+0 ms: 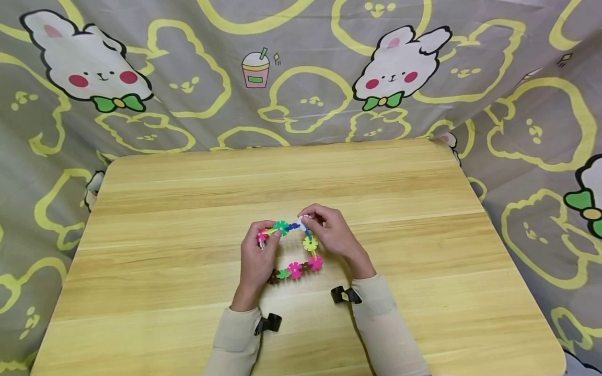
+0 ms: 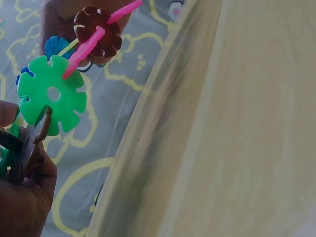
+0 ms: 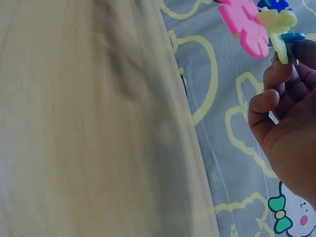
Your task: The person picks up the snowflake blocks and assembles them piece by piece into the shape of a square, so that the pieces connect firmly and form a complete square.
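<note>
A chain of interlocking plastic snowflake discs, bent into a rough square loop, is held up by both hands above the table. My left hand [image 1: 255, 259] grips its left side, the thumb by a green disc [image 1: 280, 226]. At the upper right corner, my right hand [image 1: 339, 233] pinches a white disc [image 1: 303, 224]. Pink discs [image 1: 294, 269] and a yellow disc [image 1: 310, 243] run along the lower and right sides. The left wrist view shows a brown disc [image 2: 32, 148] at the left fingers. In the right wrist view a pink disc [image 3: 244, 27] hangs near the right fingertips.
A wood-grain table [image 1: 164, 250] with rounded corners lies beneath the hands. Grey curtains [image 1: 310, 47] with cartoon rabbits surround it at the back and both sides. A black strap [image 1: 269, 324] sits at the left wrist, another strap [image 1: 345, 295] at the right.
</note>
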### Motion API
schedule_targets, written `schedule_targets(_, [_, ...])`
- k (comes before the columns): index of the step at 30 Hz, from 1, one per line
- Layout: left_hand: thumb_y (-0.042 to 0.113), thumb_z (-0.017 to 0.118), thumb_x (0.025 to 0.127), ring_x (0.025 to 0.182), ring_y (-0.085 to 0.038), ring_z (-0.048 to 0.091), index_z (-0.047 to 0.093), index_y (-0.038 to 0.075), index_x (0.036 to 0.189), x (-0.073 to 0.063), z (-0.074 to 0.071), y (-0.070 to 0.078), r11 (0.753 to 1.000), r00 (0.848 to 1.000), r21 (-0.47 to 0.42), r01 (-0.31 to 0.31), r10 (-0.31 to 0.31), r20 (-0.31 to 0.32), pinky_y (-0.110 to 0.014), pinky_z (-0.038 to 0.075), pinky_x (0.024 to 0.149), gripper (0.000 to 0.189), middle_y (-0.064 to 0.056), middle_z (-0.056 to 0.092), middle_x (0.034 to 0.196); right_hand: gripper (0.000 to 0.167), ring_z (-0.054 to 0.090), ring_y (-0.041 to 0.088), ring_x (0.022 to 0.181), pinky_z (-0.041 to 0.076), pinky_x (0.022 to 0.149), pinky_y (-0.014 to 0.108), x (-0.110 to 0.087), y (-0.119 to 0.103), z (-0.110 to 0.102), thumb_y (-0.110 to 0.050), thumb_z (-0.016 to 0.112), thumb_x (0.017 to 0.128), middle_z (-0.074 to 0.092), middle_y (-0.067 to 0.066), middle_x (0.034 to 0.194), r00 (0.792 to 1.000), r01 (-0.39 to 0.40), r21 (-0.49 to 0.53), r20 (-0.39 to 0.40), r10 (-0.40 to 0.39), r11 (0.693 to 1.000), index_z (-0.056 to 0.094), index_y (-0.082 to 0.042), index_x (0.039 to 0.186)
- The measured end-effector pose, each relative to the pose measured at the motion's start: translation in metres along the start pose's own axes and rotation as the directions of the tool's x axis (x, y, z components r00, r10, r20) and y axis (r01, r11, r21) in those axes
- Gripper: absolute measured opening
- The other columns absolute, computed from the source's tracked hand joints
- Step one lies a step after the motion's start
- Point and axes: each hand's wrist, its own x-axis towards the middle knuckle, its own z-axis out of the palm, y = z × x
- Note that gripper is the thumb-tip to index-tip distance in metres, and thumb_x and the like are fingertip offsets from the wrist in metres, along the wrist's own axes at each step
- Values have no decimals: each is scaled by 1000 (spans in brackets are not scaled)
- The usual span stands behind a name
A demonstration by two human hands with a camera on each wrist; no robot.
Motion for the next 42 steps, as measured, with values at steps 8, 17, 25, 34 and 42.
schedule_targets(8, [3, 58, 94, 56, -3, 39, 59, -5, 111, 0, 0, -1, 1000, 1000, 13, 14, -14, -10, -19, 36, 53, 19, -11, 49, 70, 14, 47, 13, 64, 38, 56, 20, 1, -1, 7, -13, 60, 96, 61, 10, 76, 999, -35, 32, -39, 36, 999, 69, -3, 102])
schedule_targets(17, [6, 59, 95, 57, -5, 39, 58, -5, 111, 1, 1, 1, 997, 997, 16, 77, -77, 0, -19, 35, 54, 19, -7, 47, 70, 13, 45, 13, 64, 35, 56, 18, 1, -12, 10, -4, 59, 94, 59, 15, 75, 992, -98, 18, -79, 99, 995, 68, 4, 101])
schedule_targets(25, [4, 59, 94, 60, -5, 42, 58, -5, 109, 1, 1, 1, 993, 993, 29, 114, -114, 15, -20, 38, 57, 18, -8, 52, 75, 9, 44, 12, 61, 35, 54, 18, -3, -38, 8, -1, 61, 93, 59, 14, 72, 991, -88, -16, -100, 86, 996, 68, 3, 95])
schedule_targets(34, [4, 60, 93, 63, -10, 44, 59, -6, 109, 1, -1, 2, 992, 994, 71, 102, -104, 22, -20, 39, 59, 18, -12, 53, 77, 10, 46, 13, 61, 37, 54, 19, -1, -10, 14, -10, 63, 93, 61, 9, 72, 994, -51, -29, -94, 48, 998, 71, -5, 96])
schedule_targets(42, [4, 60, 93, 63, -8, 44, 57, -3, 120, 3, -5, 4, 990, 991, 95, 103, -110, 74, -19, 39, 57, 28, -15, 57, 89, 8, 48, 12, 58, 41, 51, 22, 0, 4, 11, -12, 62, 95, 60, 1, 71, 997, -54, -34, -53, 52, 998, 69, -10, 97])
